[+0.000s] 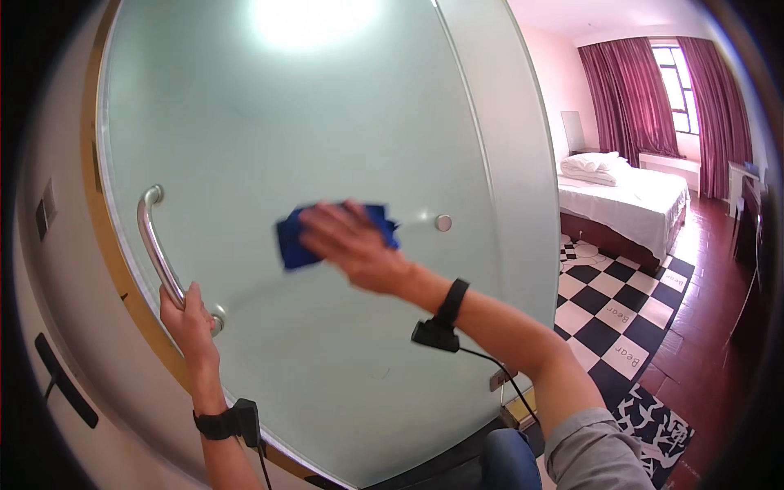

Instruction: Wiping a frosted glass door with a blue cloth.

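A frosted glass door (343,135) fills the middle of the view. My left hand (188,318) is wrapped around the lower part of its curved metal pull handle (153,239). Near the middle of the pane, my right hand (349,242) lies over a folded blue cloth (297,248) and presses it flat against the glass. The fingers are slightly blurred, and the hand hides part of the cloth. To the right of the cloth, a round metal knob (443,223) sticks out from the glass.
A black device with a cable is strapped to each wrist. A metal hinge (503,378) sits at the door's lower right. Beyond the glass are a bed (631,196), a checkered rug (612,306), a dark wood floor (680,361) and purple curtains (625,98). A wall switch (45,210) is at left.
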The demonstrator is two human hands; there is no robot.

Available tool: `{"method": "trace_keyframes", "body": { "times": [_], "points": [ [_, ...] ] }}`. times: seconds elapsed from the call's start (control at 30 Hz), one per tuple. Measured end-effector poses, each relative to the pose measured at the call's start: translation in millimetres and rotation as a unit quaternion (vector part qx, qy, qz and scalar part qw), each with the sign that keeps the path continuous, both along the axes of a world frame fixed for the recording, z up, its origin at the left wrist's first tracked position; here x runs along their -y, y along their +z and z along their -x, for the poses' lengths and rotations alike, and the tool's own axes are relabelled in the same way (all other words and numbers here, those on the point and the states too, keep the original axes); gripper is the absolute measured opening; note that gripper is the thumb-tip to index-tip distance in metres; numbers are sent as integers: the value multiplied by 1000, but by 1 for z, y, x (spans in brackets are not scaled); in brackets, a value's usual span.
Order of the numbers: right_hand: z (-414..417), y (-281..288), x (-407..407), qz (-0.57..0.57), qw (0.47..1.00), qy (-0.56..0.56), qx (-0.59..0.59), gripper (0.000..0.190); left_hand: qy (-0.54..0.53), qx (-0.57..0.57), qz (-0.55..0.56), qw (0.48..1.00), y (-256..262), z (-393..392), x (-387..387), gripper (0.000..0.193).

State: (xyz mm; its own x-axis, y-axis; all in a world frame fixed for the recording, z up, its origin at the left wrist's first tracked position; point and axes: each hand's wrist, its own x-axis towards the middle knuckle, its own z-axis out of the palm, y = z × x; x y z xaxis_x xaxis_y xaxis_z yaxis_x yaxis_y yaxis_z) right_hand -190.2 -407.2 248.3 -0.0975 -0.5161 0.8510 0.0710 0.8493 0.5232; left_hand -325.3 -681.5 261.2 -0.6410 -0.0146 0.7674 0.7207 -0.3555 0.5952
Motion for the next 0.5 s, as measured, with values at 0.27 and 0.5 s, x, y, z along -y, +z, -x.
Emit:
{"method": "trace_keyframes", "body": {
  "times": [0.27, 0.5],
  "points": [
    [-94, 9, -158, 295, 910, -172, -236, 52, 29, 8, -9, 1000, 10, -8, -5, 10],
    [-68, -47, -111, 290, 937, -72, -178, 50, 58, 28, -13, 998, 13, -10, -1, 18]
  ]
}}
